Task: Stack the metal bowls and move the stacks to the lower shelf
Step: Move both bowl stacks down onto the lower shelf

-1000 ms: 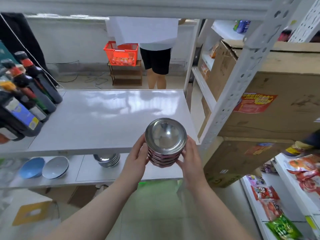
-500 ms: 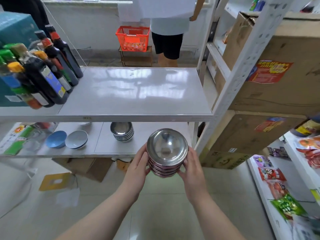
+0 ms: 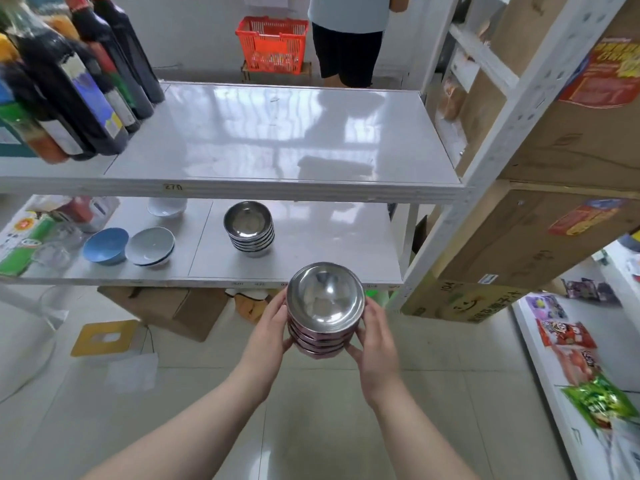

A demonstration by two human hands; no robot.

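Shelving [image 3: 311, 194] fills the upper half of the view, a white rack with two boards: the upper shelf [image 3: 277, 133] is bare across its right part, with dark bottles [image 3: 79, 81] crowded at its left end, and the lower shelf [image 3: 311, 244] beneath it carries one stack of metal bowls [image 3: 248, 226] near its middle, a blue bowl [image 3: 105, 245] and a grey bowl [image 3: 150, 245] to the left. Cardboard boxes [image 3: 554, 220] stand to the right of the rack. Below the lower board's front edge, out over the floor, a second stack of bowls [image 3: 323, 308] is held upright, mouths up, its vertical axis leaning very slightly toward the camera. The left hand [image 3: 272, 327] presses its side with fingers wrapped round the lower rims, and the right hand [image 3: 375, 336] mirrors it on the opposite side, so both palms are closed against the stack and share its weight evenly. Open board lies ahead and a little above the held stack, to the right of the shelved one; the likely move is forward and slightly up, clearing the lip, with neither hand nearer than the other.
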